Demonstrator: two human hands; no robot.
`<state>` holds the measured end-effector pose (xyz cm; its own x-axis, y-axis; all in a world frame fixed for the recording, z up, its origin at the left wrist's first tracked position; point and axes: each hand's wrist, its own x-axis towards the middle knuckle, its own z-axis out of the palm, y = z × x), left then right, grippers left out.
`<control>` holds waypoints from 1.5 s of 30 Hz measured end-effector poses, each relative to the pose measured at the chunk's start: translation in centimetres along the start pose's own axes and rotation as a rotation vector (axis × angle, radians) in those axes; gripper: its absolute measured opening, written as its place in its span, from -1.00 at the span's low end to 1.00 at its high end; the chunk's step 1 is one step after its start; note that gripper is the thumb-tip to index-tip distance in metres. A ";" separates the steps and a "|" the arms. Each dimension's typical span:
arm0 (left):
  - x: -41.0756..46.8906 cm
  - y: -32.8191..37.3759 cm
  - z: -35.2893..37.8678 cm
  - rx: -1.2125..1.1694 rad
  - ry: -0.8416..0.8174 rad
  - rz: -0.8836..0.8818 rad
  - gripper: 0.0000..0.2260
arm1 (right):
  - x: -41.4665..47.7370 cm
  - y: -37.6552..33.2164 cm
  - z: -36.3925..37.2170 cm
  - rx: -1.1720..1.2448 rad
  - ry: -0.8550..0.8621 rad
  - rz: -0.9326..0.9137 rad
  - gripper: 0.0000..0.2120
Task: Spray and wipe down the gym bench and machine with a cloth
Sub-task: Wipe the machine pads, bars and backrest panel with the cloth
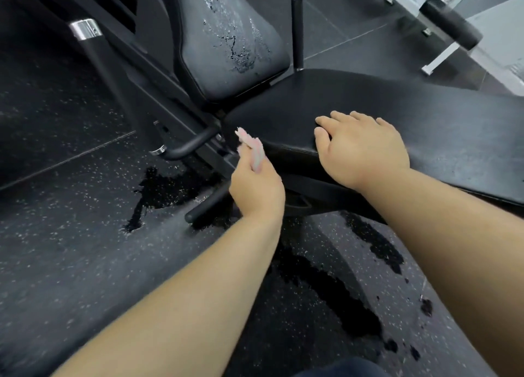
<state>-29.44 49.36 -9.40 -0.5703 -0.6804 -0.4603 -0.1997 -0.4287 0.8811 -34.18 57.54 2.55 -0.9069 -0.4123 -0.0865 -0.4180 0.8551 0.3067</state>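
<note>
The black padded bench seat (368, 101) runs from the centre to the right. Its tilted back pad (226, 36) stands behind and carries wet droplets and streaks. My right hand (360, 147) lies flat on the seat's near corner, fingers straight. My left hand (255, 189) is just left of that corner, below the seat edge, and grips a small pink cloth (252, 147) that sticks up out of the fist. No spray bottle is in view.
Black machine frame bars and a chrome-capped post (85, 29) stand at the left. An upright black handle (297, 28) rises behind the seat. Wet patches (164, 186) darken the speckled rubber floor under and in front of the bench. Another machine (450, 28) is at the top right.
</note>
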 end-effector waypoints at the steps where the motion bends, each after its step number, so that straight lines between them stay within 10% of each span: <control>1: -1.0 -0.1 0.0 -0.003 -0.021 -0.014 -0.67 | 0.0 -0.1 -0.1 0.001 0.008 0.001 -0.56; 8: -6.3 -0.9 -1.7 -0.160 -0.398 0.165 -0.78 | -0.4 -0.4 -0.5 -0.011 0.008 0.016 -0.55; 13: 4.0 2.0 -6.1 -0.037 0.056 0.225 -0.89 | -0.3 -0.4 -0.8 0.007 -0.040 0.044 -0.53; 20: 15.5 4.9 -6.6 0.134 -0.293 0.160 -0.86 | 3.1 -6.5 0.7 -0.031 -0.158 0.221 -0.42; 32: 17.6 4.7 -3.2 -0.468 -0.455 -0.411 -0.68 | 3.7 -6.5 2.3 0.006 0.059 0.131 -0.50; 45: 14.1 4.6 -6.1 -0.200 -0.530 -0.167 -0.73 | 3.8 -6.6 2.1 -0.015 0.075 0.131 -0.53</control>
<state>-33.54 34.20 -12.45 -0.8746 -0.2264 -0.4289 -0.1965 -0.6432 0.7401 -34.95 50.98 -1.84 -0.9469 -0.3206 0.0261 -0.2953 0.8986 0.3245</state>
